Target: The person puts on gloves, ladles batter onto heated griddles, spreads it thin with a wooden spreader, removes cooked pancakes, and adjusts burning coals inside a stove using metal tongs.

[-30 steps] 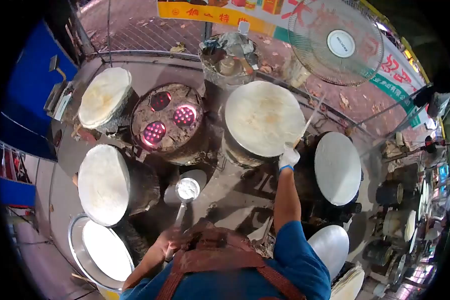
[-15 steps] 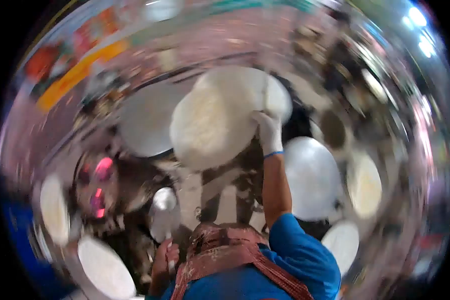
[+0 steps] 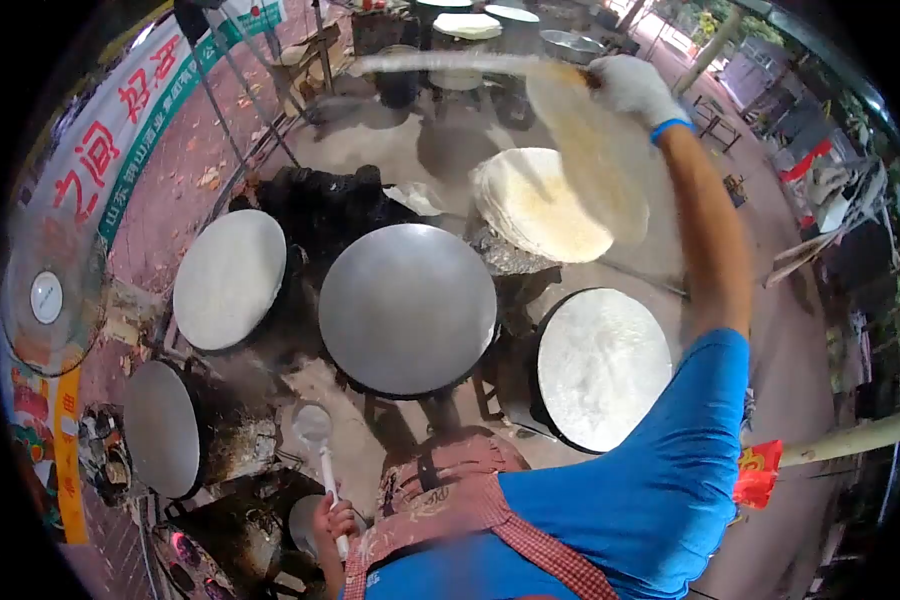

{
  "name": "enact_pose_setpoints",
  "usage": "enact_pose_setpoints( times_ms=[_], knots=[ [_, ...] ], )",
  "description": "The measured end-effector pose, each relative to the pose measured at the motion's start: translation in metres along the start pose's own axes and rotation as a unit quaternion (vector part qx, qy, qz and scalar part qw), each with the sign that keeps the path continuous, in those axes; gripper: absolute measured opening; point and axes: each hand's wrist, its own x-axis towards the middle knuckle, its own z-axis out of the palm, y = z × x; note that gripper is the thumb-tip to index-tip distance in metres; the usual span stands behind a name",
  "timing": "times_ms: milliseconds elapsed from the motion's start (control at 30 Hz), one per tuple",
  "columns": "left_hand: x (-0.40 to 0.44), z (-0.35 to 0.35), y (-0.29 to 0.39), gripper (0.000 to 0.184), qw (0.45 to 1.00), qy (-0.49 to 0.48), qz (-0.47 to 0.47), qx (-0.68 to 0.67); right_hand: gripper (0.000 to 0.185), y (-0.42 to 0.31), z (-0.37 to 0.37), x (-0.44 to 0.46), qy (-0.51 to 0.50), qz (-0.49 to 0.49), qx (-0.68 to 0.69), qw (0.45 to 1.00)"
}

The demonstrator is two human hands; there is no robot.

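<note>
Two hands are closed on things: the bare left hand [image 3: 335,525] grips the pale handle of a ladle [image 3: 312,425], its bowl just beyond the fingers, while the gloved right hand [image 3: 635,88], far ahead, is wrapped round a long pale stick [image 3: 450,64]. Just below the right hand hangs a thin flatbread [image 3: 600,160], blurred; whether fingertips pinch its edge, I cannot tell. Nearer the body lies a stack of flatbreads [image 3: 530,205], and nearer still a white-coated griddle [image 3: 605,370]. Between the hands sits a grey round griddle [image 3: 408,310]. The hanging flatbread looks light, floppy and easily torn, probably best taken by its rim and well supported; the ladle seems stiff, suited to a mid-handle grip
</note>
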Motion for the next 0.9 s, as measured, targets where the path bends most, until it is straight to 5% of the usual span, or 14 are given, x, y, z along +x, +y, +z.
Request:
enact_pose_setpoints(
  times_ms=[100,133,167,200,267,367,467,500,633,733,767,800,900],
  knots=[
    [0.008,0.029,-0.013,0.034,0.994,0.099,0.023,-0.034,0.016,-0.012,0.075,-0.027,0.025,0.006,-0.06,0.998],
    [0.006,0.027,-0.01,0.034,0.994,0.108,0.026,-0.013,0.018,-0.024,0.099,-0.035,-0.059,0.063,-0.058,0.995],
    [0.002,0.022,-0.003,0.033,0.993,0.113,0.03,0.007,0.019,-0.025,0.153,-0.049,0.16,0.016,-0.001,0.987],
    [0.001,0.017,0.002,0.033,0.992,0.115,0.036,0.026,0.022,-0.035,0.19,-0.068,0.057,0.019,-0.09,0.994],
    [-0.008,0.021,-0.007,0.032,0.991,0.105,0.039,0.069,0.026,-0.061,0.249,-0.096,-0.026,0.047,-0.046,0.998],
    [-0.024,0.015,-0.026,0.03,0.987,0.129,0.097,-0.022,0.03,-0.104,0.344,-0.127,-0.03,0.076,-0.024,0.996],
    [-0.035,0.003,-0.036,0.031,0.986,0.121,0.119,0.008,0.032,-0.13,0.349,-0.121,-0.188,0.11,0.04,0.975],
    [-0.039,0.001,-0.038,0.029,0.983,0.14,0.121,0.021,0.034,-0.135,0.312,-0.115,-0.117,0.122,0.107,0.98],
    [-0.037,-0.002,-0.071,0.03,0.967,0.13,0.215,0.042,0.035,-0.113,0.346,-0.093,-0.134,0.142,0.103,0.975],
    [-0.032,-0.016,-0.083,0.028,0.943,0.191,0.261,-0.078,0.036,-0.114,0.344,-0.073,-0.116,0.11,0.113,0.981],
    [-0.032,-0.015,-0.092,0.028,0.945,0.164,0.253,0.125,0.038,-0.123,0.353,-0.077,0.013,0.097,0.216,0.972],
    [-0.031,-0.013,-0.102,0.027,0.924,0.188,0.292,0.158,0.04,-0.146,0.325,-0.069,-0.058,0.115,0.246,0.961],
    [-0.032,-0.046,-0.13,0.029,0.886,0.184,0.388,0.176,0.04,-0.213,0.28,-0.053,0.011,0.025,0.402,0.915]
  ],
)
